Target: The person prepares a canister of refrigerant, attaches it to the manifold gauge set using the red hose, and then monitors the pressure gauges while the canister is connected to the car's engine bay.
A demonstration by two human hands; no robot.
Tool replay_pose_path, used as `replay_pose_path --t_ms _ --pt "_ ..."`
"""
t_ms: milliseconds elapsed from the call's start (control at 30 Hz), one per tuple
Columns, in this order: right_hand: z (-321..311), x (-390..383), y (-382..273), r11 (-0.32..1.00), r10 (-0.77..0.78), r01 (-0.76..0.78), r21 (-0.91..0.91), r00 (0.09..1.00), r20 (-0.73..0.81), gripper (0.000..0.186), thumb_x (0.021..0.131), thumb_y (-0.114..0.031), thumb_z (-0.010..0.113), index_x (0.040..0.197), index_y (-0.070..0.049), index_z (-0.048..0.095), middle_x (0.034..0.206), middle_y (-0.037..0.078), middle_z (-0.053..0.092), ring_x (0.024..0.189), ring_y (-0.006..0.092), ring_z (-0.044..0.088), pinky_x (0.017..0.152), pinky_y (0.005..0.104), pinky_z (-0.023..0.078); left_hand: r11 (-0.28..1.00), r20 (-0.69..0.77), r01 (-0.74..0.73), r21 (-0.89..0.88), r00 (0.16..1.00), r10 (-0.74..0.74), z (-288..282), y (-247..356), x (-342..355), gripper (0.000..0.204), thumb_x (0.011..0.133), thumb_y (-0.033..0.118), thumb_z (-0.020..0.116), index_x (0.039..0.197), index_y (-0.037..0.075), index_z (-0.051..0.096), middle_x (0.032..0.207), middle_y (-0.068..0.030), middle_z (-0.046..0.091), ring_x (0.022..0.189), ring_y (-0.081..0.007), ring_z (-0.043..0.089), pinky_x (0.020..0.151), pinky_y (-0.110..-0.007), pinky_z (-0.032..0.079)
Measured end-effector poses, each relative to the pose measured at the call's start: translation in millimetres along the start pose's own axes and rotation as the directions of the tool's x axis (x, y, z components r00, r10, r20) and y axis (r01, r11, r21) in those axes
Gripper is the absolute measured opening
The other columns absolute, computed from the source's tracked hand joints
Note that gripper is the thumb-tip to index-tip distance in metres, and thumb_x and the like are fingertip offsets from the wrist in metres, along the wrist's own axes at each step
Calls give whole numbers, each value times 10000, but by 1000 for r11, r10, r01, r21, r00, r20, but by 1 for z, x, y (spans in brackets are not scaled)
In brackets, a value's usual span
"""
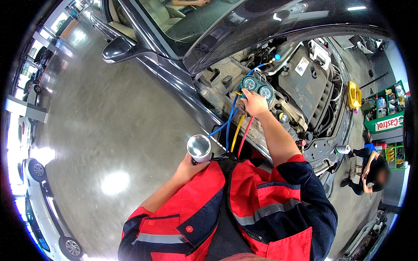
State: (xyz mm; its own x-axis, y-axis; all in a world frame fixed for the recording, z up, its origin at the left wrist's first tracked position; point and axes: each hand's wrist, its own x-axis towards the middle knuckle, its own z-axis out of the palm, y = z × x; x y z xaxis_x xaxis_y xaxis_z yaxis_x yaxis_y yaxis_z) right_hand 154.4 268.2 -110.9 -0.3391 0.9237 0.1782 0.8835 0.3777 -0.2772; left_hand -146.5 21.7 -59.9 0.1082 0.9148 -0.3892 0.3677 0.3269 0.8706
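My left hand is wrapped round a silver can, bottom end up, in front of my jacket. A blue hose runs from beside the can to the gauges. My right hand grips the left side of a manifold gauge set with two round dials, over the car's fender edge. Its fingertips cover part of the valve side, so the exact knob is hidden. A yellow hose and a red hose hang down from the gauges. Another blue hose leads to a blue coupler in the engine bay.
The dark car's hood is raised above the engine cover. A side mirror juts out at the left. A yellow jug stands beyond the front. A seated person is at right, near a green shelf.
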Motion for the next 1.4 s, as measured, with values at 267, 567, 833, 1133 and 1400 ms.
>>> replay_pose_path --t_ms 267,567,833,1133,1400 --pt "1 0 1 1000 -27 27 15 1000 -12 376 928 -296 571 1278 -163 532 958 120 649 878 340 646 731 449 529 1000 6 -10 -23 1000 10 2 -14 5 697 797 302 787 1335 15 449 1223 -147 615 1152 -225 579 990 -335 429" --pt "2 0 3 1000 -5 5 -8 1000 27 375 934 -299 558 1287 -181 522 985 120 644 904 336 643 745 453 526 999 4 36 -5 999 -36 -2 20 -2 675 800 308 785 1316 14 463 1222 -144 614 1155 -226 574 989 -333 426" --pt "-6 1 -3 1000 13 -12 -14 996 86 368 939 -271 546 1301 -212 517 999 123 631 907 338 643 757 456 525 1000 -16 -6 -9 1000 6 -1 1 2 687 794 338 788 1308 13 468 1210 -158 622 1139 -240 588 976 -345 440" --pt "-8 1 -3 1000 16 -13 -21 992 123 379 941 -228 536 1319 -245 510 1015 126 618 891 348 642 757 454 527 1000 -14 -12 10 1000 12 -2 -4 4 697 790 358 787 1307 12 471 1213 -166 623 1147 -251 590 976 -350 441" --pt "-17 3 -7 1000 22 -25 13 982 189 385 944 -211 535 1323 -267 505 1062 136 604 936 355 639 785 456 529 999 10 16 -48 1000 -15 -4 -2 4 684 798 343 782 1301 -1 472 1216 -169 617 1151 -245 584 983 -346 434"
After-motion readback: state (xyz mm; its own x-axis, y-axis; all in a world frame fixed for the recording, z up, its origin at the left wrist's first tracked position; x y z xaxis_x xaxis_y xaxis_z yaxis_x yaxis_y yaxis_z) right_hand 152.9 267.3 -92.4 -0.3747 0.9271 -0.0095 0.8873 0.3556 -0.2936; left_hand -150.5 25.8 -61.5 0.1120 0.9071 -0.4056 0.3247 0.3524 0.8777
